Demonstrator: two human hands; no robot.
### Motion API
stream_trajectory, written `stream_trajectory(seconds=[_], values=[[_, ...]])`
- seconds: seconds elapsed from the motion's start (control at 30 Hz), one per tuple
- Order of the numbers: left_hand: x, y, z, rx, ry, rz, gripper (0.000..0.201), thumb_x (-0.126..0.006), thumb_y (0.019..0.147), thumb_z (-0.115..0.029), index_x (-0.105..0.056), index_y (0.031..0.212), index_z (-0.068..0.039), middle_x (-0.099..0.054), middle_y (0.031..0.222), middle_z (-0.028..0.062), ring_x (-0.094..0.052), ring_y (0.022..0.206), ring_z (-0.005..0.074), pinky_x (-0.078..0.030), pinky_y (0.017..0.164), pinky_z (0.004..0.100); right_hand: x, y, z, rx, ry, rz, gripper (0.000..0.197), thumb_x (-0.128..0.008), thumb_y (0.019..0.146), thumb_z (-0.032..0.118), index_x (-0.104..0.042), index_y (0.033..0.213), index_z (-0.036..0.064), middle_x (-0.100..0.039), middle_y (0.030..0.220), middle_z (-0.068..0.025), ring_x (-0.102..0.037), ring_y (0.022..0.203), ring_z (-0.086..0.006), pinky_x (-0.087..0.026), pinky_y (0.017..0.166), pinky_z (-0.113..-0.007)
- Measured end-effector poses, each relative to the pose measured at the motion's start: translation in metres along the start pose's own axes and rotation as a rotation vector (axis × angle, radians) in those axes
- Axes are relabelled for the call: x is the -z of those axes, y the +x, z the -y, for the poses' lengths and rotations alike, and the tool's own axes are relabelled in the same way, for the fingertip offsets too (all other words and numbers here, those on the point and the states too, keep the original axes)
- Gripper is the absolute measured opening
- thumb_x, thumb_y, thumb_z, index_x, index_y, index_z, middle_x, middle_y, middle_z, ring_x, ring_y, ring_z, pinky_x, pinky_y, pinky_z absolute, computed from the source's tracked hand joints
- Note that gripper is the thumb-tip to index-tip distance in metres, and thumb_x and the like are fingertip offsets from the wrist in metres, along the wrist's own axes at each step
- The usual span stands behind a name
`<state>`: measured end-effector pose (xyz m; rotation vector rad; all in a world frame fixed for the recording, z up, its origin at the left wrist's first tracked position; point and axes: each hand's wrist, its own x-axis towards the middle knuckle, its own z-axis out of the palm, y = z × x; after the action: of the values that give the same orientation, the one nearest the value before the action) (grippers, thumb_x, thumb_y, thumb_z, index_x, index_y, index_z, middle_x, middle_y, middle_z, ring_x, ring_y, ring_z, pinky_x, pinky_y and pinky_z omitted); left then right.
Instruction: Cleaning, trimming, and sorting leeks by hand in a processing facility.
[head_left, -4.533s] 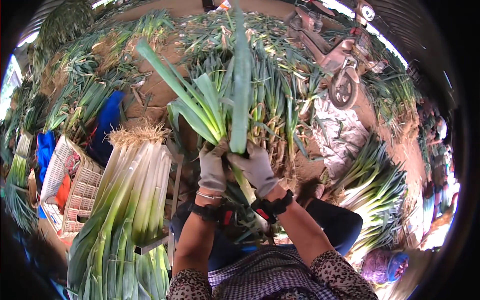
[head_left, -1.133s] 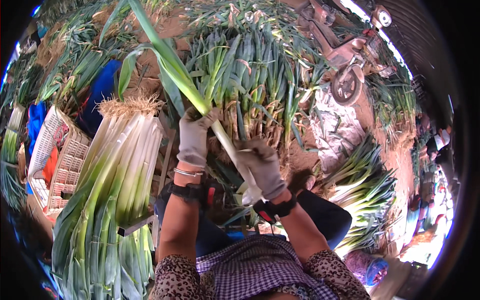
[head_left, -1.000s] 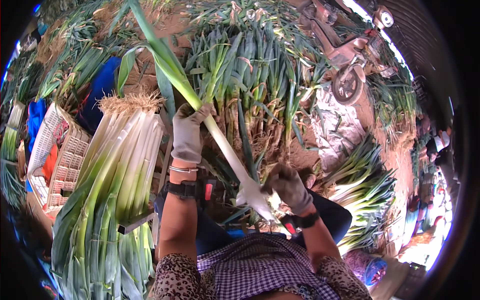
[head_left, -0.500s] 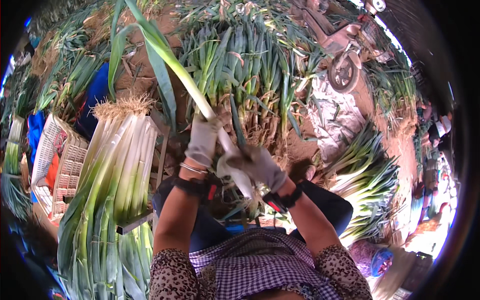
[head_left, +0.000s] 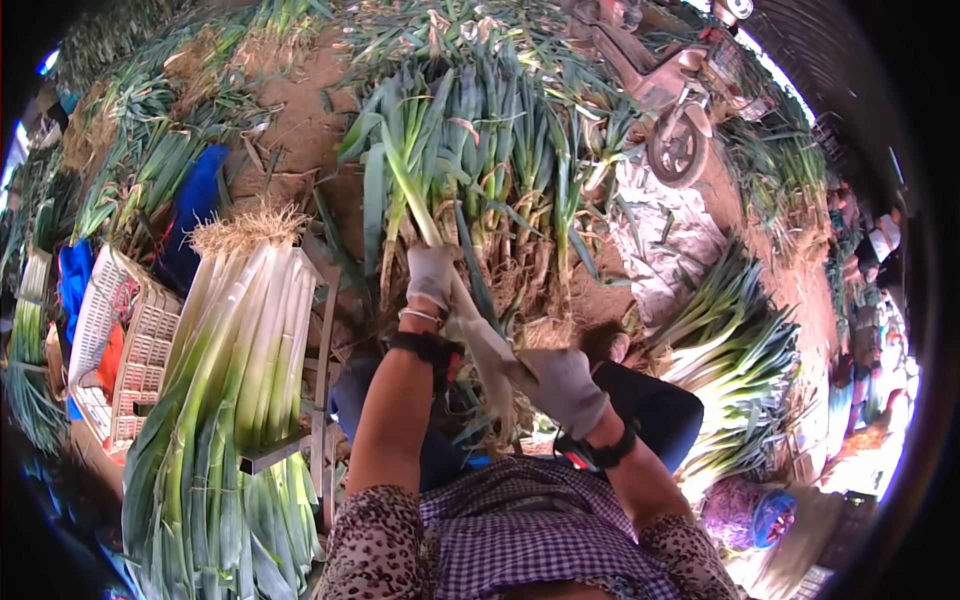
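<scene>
A single long leek [head_left: 462, 298] slants across the middle, green leaves pointing away from me and its pale end toward my lap. My left hand [head_left: 432, 276], in a whitish work glove, is wrapped round the pale stalk. Lower down and to the right, my gloved right hand [head_left: 565, 388] is closed at the root end; whether it pinches the stalk itself or a loose outer layer is hard to see. Pale, wet-looking peelings [head_left: 492, 372] hang below the stalk, between my hands. On my left, a thick bundle of cleaned leeks [head_left: 235, 340] lies on a metal frame [head_left: 275, 452], roots facing away.
Uncleaned leeks [head_left: 490, 150] stand heaped ahead. More leeks [head_left: 745, 370] lie fanned out on the right, near a pale crumpled sheet [head_left: 660, 235]. A white plastic basket [head_left: 145, 355] sits far left. A parked two-wheeler [head_left: 675, 120] stands at the back right.
The leek has swung toward me and its leafy end now overlaps the heap ahead. My right hand has moved down and right, away from my left hand.
</scene>
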<state>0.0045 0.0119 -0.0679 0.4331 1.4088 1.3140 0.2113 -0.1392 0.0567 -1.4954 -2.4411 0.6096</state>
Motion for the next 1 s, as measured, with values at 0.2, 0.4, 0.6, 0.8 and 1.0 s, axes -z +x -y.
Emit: stream_trajectory(seconds=[0.2, 0.4, 0.6, 0.8, 1.0], values=[[0.011, 0.026, 0.013, 0.086, -0.18, -0.1, 0.014, -0.077, 0.078, -0.003, -0.066, 0.082, 0.004, -0.063, 0.066, 0.0097, -0.06, 0.05, 0.0244, -0.046, 0.046, 0.0386, 0.041, -0.102, -0.002, -0.046, 0.17, 0.036, 0.032, -0.078, 0.095, 0.032, -0.069, 0.083, 0.0033, -0.062, 0.061, -0.0148, -0.066, 0.054, -0.031, -0.051, 0.054, -0.041], [0.028, 0.019, -0.015, 0.157, -0.389, 0.057, 0.013, -0.071, 0.094, -0.01, -0.059, 0.089, -0.008, -0.057, 0.074, 0.0033, -0.059, 0.06, 0.0212, -0.056, 0.056, 0.0371, 0.043, -0.098, -0.032, -0.311, 0.106, 0.262, 0.09, -0.086, 0.082, 0.05, -0.051, 0.15, 0.0027, -0.064, 0.136, -0.0271, -0.069, 0.116, -0.0421, -0.056, 0.096, -0.049], [0.002, -0.004, -0.004, 0.101, -0.578, 0.165, 0.016, -0.077, 0.096, -0.017, -0.064, 0.095, -0.007, -0.059, 0.079, 0.0019, -0.059, 0.069, 0.0188, -0.057, 0.064, 0.0373, -0.04, 0.004, -0.043, -0.299, 1.234, 0.009, 0.057, -0.085, 0.091, 0.028, -0.06, 0.135, 0.0006, -0.072, 0.111, -0.0111, -0.069, 0.093, -0.0166, -0.059, 0.079, -0.035], [0.033, 0.034, 0.017, 0.127, -0.474, -0.047, 0.018, -0.072, 0.094, -0.01, -0.06, 0.081, -0.01, -0.049, 0.063, -0.0001, -0.051, 0.054, 0.0182, -0.048, 0.051, 0.0356, -0.012, -0.04, 0.011, -0.453, 0.83, 0.099, 0.029, -0.074, 0.101, 0.023, -0.071, 0.111, -0.0033, -0.07, 0.086, -0.0023, -0.06, 0.074, -0.0094, -0.05, 0.066, -0.029], [-0.008, 0.018, 0.024, 0.203, -0.432, -0.115, 0.016, -0.074, 0.087, -0.008, -0.06, 0.08, -0.004, -0.054, 0.064, 0.0061, -0.052, 0.046, 0.0263, -0.049, 0.044, 0.041, 0.016, -0.085, 0.022, -0.49, 0.728, 0.01, 0.025, -0.069, 0.101, 0.016, -0.068, 0.117, -0.0037, -0.062, 0.078, -0.0011, -0.055, 0.07, -0.0077, -0.046, 0.062, -0.03]])
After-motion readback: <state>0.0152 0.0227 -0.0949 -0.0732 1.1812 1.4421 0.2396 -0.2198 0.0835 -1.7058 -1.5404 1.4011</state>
